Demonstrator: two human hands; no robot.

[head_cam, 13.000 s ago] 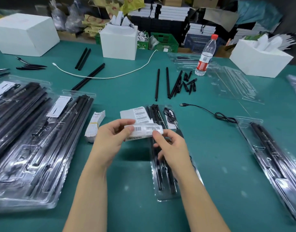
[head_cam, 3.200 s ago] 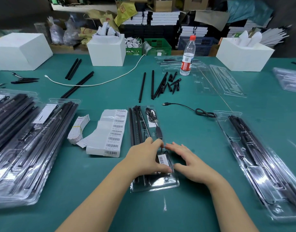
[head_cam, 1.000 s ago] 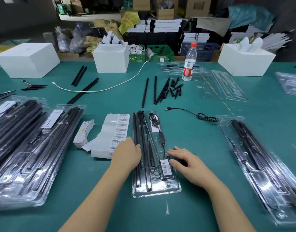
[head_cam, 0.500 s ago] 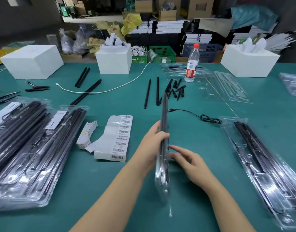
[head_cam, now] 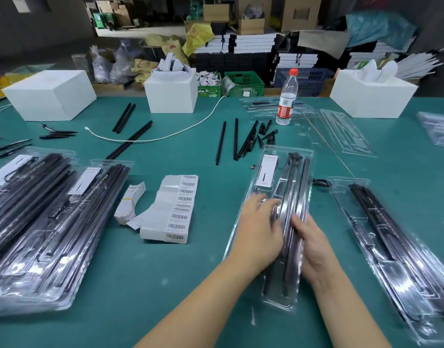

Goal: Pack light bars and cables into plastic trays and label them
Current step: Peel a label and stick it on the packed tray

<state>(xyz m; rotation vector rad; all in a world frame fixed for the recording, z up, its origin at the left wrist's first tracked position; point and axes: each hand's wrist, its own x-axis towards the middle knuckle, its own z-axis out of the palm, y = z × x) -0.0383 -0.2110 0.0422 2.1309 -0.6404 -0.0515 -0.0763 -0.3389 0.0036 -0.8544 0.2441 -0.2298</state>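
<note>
Watching the clear tray (head_cam: 278, 209) first: it looks flipped or mid-flip, motion-blurred, long axis running away from me, near end just above or on the desk (head_cam: 216, 285), can't tell which. Risk as I judge it: the shell is thin and flexy, so if I twist it the light bars (head_cam: 295, 187) and cable could pop out of their slots, or the lid unsnaps. The white card (head_cam: 267, 172) at the far end could also shift. Second risk: swinging the far end into the loose black bars (head_cam: 228, 141) or the water bottle (head_cam: 287, 101) just beyond it. The other open tray (head_cam: 391, 247) sits near on the right, so a wide sweep could clip it. Hands: left hand (head_cam: 258, 229) lies on the tray's left half, fingers partly curled over the plastic, gripping its edge I think, blur makes it uncertain. Right hand (head_cam: 313, 244) presses the right edge with fingers mostly extended along the bars, thumb side on top. Label sheet (head_cam: 175, 212) lies well left, untouched.
</note>
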